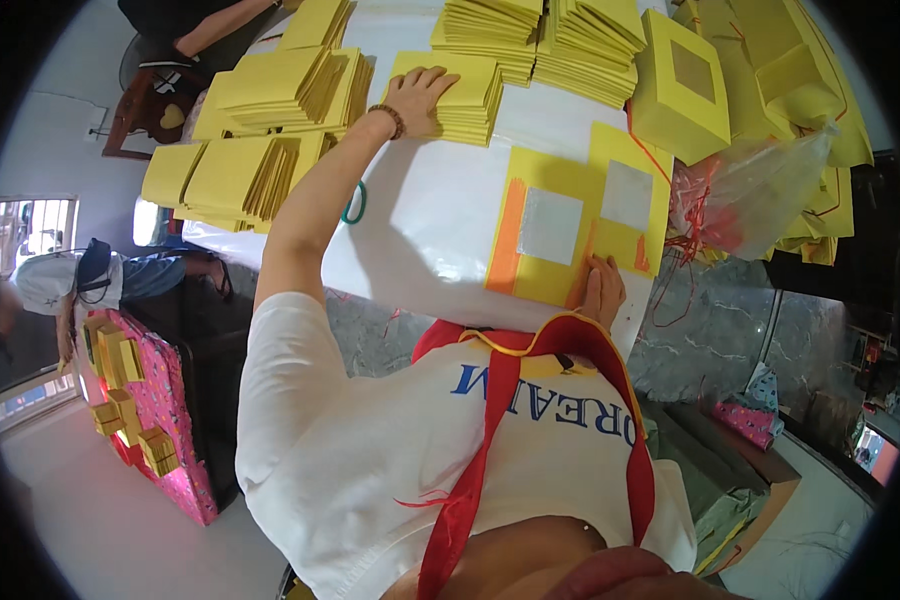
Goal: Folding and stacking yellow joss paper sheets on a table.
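Note:
My left hand [420,100] reaches across the white table, fingers spread over the top of a stack of folded yellow paper [470,92]. My right hand [602,290] is at the table's near edge, fingers close together on the near edge of a flat yellow paper piece [550,230]. That piece carries an orange strip along its left side and a pale square panel. Partly beside it lies a second yellow piece [618,145], also with a pale square. The underside of my right hand's grip is hidden.
Green scissor handles [354,203] lie left of centre. Several yellow stacks [270,90] line the table's left and far sides. At right stand a yellow box [680,90] and a clear plastic bag [750,195] with red ties. A person [80,280] is beside a pink-covered table [175,420].

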Tool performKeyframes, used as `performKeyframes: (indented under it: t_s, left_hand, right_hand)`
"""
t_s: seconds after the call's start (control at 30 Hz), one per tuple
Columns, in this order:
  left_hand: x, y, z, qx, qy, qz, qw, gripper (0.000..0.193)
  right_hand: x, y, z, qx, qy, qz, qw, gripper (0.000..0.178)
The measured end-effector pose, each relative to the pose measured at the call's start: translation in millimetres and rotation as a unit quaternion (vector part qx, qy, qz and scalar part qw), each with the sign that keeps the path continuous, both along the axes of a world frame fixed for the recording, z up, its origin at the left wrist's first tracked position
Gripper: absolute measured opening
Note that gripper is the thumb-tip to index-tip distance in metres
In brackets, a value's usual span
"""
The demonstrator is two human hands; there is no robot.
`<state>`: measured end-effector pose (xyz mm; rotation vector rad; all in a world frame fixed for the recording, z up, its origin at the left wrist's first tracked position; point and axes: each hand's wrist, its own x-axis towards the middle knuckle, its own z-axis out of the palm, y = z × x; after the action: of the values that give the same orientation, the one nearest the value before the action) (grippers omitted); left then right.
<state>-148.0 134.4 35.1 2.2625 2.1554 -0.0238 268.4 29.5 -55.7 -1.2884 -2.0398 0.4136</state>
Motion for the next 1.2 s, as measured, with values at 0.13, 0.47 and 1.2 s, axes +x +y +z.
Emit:
performKeyframes:
  t_s: [0.13, 0.47, 1.2]
  left_hand:
    - [-4, 2, 7, 0.001, -0.003, -0.015, 1.0, 0.077]
    - [-5, -4, 37, 0.005, 0.074, -0.005, 0.997, 0.08]
    - [183, -126, -54, 0.015, -0.726, 0.264, 0.635, 0.066]
  right_hand:
    - [-5, -3, 4, 0.011, 0.085, 0.005, 0.996, 0.03]
    - [0, 0, -3, -0.006, 0.047, -0.008, 0.999, 0.032]
    - [-17, 11, 25, -0.183, 0.216, -0.016, 0.959, 0.041]
